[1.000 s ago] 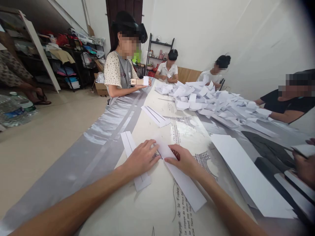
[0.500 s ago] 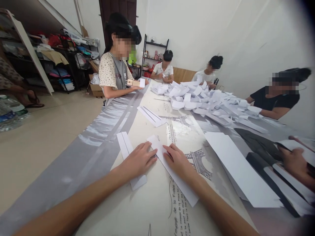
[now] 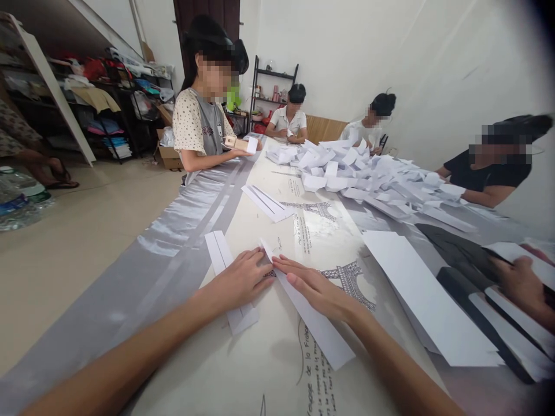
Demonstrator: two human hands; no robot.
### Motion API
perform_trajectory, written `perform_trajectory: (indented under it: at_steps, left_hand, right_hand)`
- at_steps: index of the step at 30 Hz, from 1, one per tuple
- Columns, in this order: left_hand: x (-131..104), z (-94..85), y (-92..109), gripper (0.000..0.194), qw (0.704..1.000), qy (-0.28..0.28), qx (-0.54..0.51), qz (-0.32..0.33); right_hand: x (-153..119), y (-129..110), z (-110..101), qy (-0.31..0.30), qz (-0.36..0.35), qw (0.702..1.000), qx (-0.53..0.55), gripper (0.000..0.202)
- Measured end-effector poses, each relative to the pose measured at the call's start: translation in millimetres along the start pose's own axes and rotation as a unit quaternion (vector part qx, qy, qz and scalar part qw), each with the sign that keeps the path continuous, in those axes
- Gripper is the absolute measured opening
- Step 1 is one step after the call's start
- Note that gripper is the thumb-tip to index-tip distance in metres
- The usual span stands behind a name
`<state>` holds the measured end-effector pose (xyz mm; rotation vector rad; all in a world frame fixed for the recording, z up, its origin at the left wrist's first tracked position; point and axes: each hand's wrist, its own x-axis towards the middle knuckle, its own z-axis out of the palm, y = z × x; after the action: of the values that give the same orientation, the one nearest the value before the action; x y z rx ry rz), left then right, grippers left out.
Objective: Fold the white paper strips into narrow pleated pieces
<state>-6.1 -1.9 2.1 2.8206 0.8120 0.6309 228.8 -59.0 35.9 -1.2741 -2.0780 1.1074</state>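
Observation:
A white paper strip (image 3: 323,332) lies slanted on the printed table cover, its far end narrowed by a fold along the edge. At the strip's far left edge, my left hand (image 3: 245,274) rests open, fingertips touching the paper and thumb apart from the fingers. My right hand (image 3: 310,283) lies open across the strip, fingers stretched out and pressing on the fold. Partly under my left hand and wrist is another white strip with a dark slit line (image 3: 219,248). Farther up the table is a similar folded strip (image 3: 266,203).
A large heap of folded white papers (image 3: 359,167) covers the table's far right. Flat white sheets (image 3: 416,294) are stacked at right, beside dark folded material (image 3: 472,289) and a co-worker's hand (image 3: 520,283). Several other people sit or stand around the table; one holds a wooden piece (image 3: 236,143).
My right hand's fingers have flattened and moved left to the strip's edge. The strip's far end looks narrower, with its edge turned over. My left hand has hardly moved.

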Motion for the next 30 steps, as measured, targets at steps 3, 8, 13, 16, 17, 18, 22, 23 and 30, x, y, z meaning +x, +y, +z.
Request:
perform_trajectory:
  at_steps: [3,8,13,16,17,18,22,23,30]
  left_hand:
    - [-1.6,-3.4,-3.0,0.029,1.0,-0.011,0.002,0.005]
    - [-1.5,-12.3,-4.8,0.034,0.998,-0.054,0.025,0.013]
    - [-0.2,-15.0,-8.2,0.043,0.995,-0.072,0.059,0.021]
    - [-1.0,-13.3,-8.5,0.042,0.996,-0.053,0.066,0.034]
    - [-1.4,-12.8,-8.2,0.042,0.996,-0.048,0.065,0.035]
    - [-1.7,-12.4,-8.0,0.042,0.996,-0.045,0.064,0.033]
    - [-2.0,-12.8,-8.0,0.044,0.997,-0.037,0.056,0.03]
    - [-1.8,-13.2,-8.2,0.044,0.998,-0.034,0.054,0.031]
    - [-0.6,-15.7,-6.4,0.043,0.996,-0.03,0.067,0.041]
  right_hand:
    - [2.8,1.0,1.3,0.013,0.007,0.999,0.035,0.05]
    - [6.2,5.0,13.5,0.05,-0.009,0.998,-0.022,0.056]
    - [5.5,11.7,13.5,0.051,0.005,0.998,-0.045,0.059]
    - [5.2,15.9,10.5,0.076,0.019,0.996,-0.033,0.059]
    - [5.2,17.0,10.1,0.081,0.022,0.996,-0.034,0.06]
    - [5.2,18.0,10.0,0.083,0.025,0.996,-0.038,0.06]
    - [4.7,20.2,11.7,0.088,0.031,0.995,-0.046,0.061]
    - [4.5,20.3,12.3,0.089,0.031,0.995,-0.044,0.061]
    - [3.9,17.1,13.2,0.072,0.042,0.995,-0.047,0.061]
